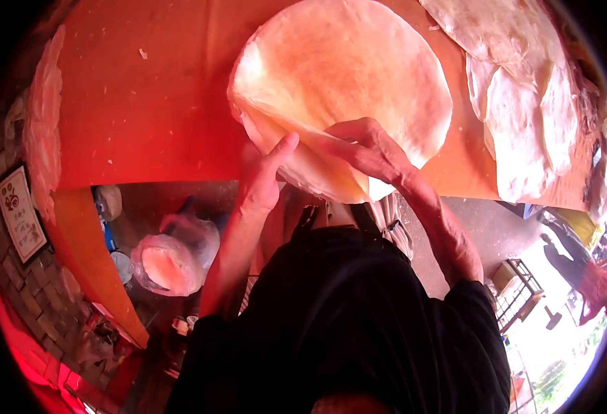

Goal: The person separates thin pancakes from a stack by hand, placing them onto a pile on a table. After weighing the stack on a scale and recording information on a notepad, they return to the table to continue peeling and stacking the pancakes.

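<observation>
A large round, thin sheet of dough (351, 76) lies on the orange-red table (144, 90), its near edge lifted and folded over the table's front edge. My left hand (265, 176) is at the lower left of the sheet, thumb pointing up against the fold; its fingers are hidden beneath or behind the edge. My right hand (369, 148) reaches over the near part of the sheet, its fingers bent together and pinching the folded layer. The fingertips of my right hand are partly hidden by the fold.
More thin sheets (517, 117) overlap at the table's right end, and a pale stack (44, 124) stands at the left edge. Below the table are a clear plastic bag (169, 265) and a metal rack (514, 293). Another person (593, 283) is at the far right.
</observation>
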A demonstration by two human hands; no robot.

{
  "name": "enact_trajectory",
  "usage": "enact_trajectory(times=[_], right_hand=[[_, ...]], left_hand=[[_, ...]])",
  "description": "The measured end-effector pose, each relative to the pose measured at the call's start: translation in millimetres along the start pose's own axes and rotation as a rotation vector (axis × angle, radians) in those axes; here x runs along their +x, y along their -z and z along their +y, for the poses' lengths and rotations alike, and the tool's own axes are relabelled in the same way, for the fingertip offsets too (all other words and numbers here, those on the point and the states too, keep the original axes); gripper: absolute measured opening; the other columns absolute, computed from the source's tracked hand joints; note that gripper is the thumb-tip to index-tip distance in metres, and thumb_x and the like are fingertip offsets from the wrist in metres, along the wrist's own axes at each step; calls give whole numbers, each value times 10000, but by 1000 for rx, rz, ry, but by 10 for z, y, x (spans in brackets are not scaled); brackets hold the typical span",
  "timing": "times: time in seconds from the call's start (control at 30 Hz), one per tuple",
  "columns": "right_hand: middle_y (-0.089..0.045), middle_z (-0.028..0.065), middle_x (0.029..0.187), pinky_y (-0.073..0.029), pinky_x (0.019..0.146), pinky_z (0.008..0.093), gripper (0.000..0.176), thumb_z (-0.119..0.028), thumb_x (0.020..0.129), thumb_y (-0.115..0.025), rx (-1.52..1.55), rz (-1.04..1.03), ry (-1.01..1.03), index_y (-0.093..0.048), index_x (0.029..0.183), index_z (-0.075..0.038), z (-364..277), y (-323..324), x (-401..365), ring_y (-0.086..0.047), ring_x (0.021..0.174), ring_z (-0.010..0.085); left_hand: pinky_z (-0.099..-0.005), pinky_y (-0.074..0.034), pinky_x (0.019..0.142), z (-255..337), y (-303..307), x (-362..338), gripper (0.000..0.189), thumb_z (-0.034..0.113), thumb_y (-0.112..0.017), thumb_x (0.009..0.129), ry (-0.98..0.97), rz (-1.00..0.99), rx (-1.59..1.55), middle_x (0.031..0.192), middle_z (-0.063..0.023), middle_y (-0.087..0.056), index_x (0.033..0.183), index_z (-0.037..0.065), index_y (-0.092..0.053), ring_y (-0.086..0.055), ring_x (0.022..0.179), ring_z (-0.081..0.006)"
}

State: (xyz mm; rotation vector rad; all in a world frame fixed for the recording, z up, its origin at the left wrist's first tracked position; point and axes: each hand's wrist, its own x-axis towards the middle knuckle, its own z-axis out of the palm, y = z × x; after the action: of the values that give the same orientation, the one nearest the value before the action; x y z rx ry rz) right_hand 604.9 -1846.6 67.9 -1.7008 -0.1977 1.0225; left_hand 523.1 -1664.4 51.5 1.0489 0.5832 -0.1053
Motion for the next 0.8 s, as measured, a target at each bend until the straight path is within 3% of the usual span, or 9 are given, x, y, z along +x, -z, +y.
enact_trajectory(times=[0.13,0.37,0.53,0.57,0.63,0.67,0.73,0.77,0.8], right_hand=[[-669,59,851,-457,764,281,390,-359,861,-652,221,-166,-128,-681,1005,3,6,145,6,-592,853,121],[-652,117,818,-468,639,286,184,-176,851,-659,-171,87,79,-681,926,-9,-27,-28,-21,-583,758,93],[-582,103,703,-469,516,361,58,-102,738,-608,-737,253,698,-584,789,-86,43,-438,-25,-599,604,263],[-565,93,682,-468,507,379,73,-84,707,-598,-786,209,777,-556,764,-105,118,-473,5,-587,589,294],[-525,96,619,-443,497,385,65,-64,700,-588,-939,247,629,-548,703,-115,-36,-343,-53,-557,554,278],[-540,102,595,-449,522,381,64,-127,736,-605,-1076,74,258,-576,679,-125,-91,-155,9,-561,564,288],[-656,83,702,-487,581,389,255,-314,836,-611,-570,181,262,-658,775,-71,-126,475,-74,-636,677,226],[-677,116,790,-520,630,374,272,-272,857,-616,103,259,326,-665,862,-5,65,721,-142,-640,698,216],[-676,156,843,-540,634,349,302,-262,870,-612,808,269,-125,-658,935,29,-426,1017,-390,-644,670,227]], left_hand=[[-326,-402,957,-43,27,-7,568,191,-687,826,-3,13,-4,1195,-90,-550,1287,-19,-429,-513,1120,-186],[-332,-432,921,10,25,-38,458,119,-656,822,69,22,-27,1157,-97,-571,1228,-17,-493,-537,1086,-188],[-344,-487,827,-665,875,47,338,39,-570,807,-23,-30,284,1133,-84,-587,1144,16,-566,-549,1060,-190],[-345,-479,846,-444,553,39,314,82,-533,840,282,157,-206,1109,-63,-589,1147,27,-564,-549,1045,-187],[-346,-466,865,-502,702,-2,317,99,-546,834,265,114,-276,1064,-69,-599,1143,31,-562,-561,1010,-193],[-356,-465,859,-480,691,2,350,62,-573,796,297,173,-230,1069,-71,-599,1143,27,-558,-560,1018,-202],[-379,-446,912,-395,665,-34,416,35,-582,762,240,157,-203,1133,-87,-590,1175,0,-545,-551,1068,-227],[-384,-426,954,-381,669,-39,430,47,-584,761,177,178,-202,1165,-99,-587,1184,-15,-543,-545,1094,-237],[-385,-422,958,-308,686,-48,429,44,-586,757,173,166,-205,1165,-103,-588,1180,-17,-545,-545,1094,-240]])
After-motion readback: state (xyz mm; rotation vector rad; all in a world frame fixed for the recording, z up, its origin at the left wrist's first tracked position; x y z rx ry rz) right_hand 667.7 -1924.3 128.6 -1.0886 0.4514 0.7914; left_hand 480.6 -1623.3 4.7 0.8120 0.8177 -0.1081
